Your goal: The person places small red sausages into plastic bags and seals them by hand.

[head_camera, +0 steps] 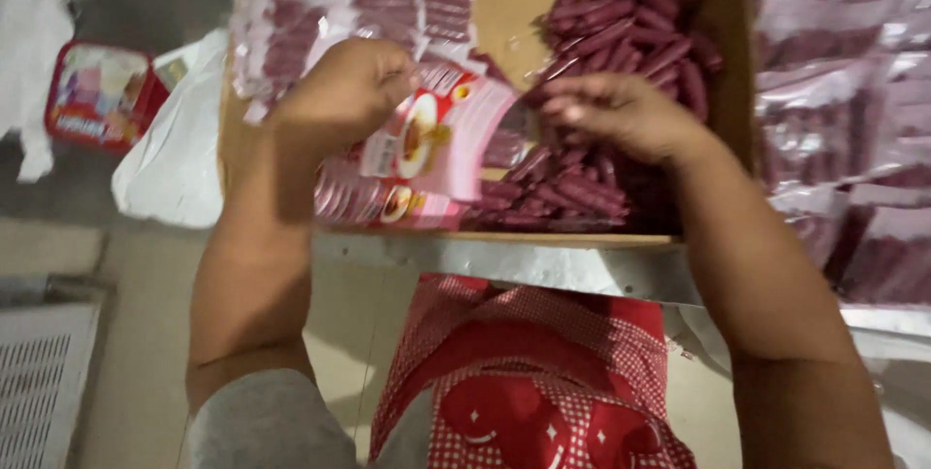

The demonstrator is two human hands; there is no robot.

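Head view: left hand [347, 89] pinching pouch [441, 134] top over box [722, 91]; right hand [621, 115] curled at pouch mouth above sausages [621, 32], grip unclear. Keep mouth wide, feed sausages straight.

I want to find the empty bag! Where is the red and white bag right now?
In the head view, the red and white bag is near the middle, held up by the left hand over the cardboard box, beside the loose sausages.

left hand [344, 91] grips pouch [441, 134]; right hand [621, 115] over sausages [630, 32]; box [722, 91]
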